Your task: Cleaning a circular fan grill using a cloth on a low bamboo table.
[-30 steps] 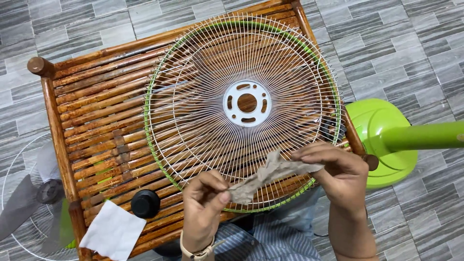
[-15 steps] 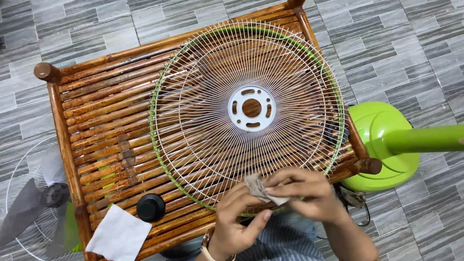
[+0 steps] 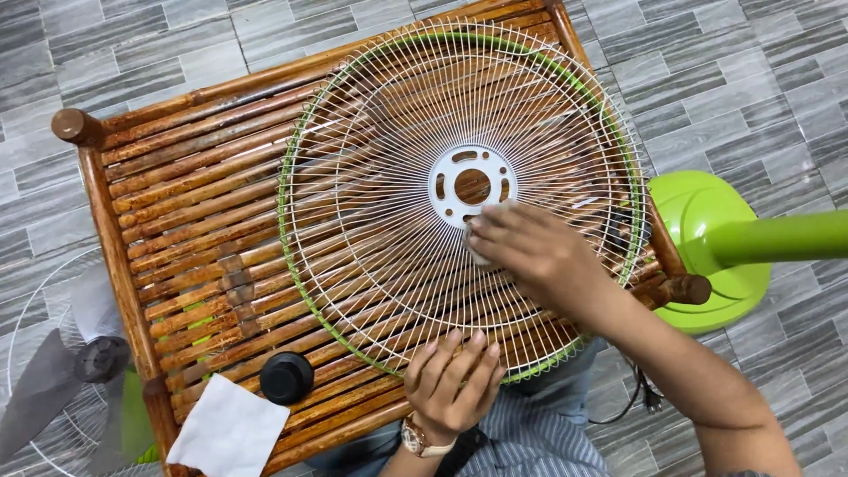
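- Lying flat on the bamboo desk point(image 3: 168, 203), the wire fan guard point(image 3: 459, 199) is covering its right half.
- The right hand point(image 3: 530, 252) is pressing near the white hub point(image 3: 473, 185), fingers together over a barely visible cloth.
- The left hand point(image 3: 452, 384) is resting on the near rim, fingers spread.
- A black knob point(image 3: 286, 378) and white tissue point(image 3: 230, 430) are sitting nearby.

- Bamboo slat table point(image 3: 177, 190) stands on grey tiled floor point(image 3: 751, 79).
- White wire fan guard point(image 3: 389, 141) covers its right part.
- Black round cap point(image 3: 286, 378) and white tissue point(image 3: 228, 433) lie by the near-left corner.

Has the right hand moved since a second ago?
Yes. The right hand went from the near rim of the fan guard up to its white centre hub.
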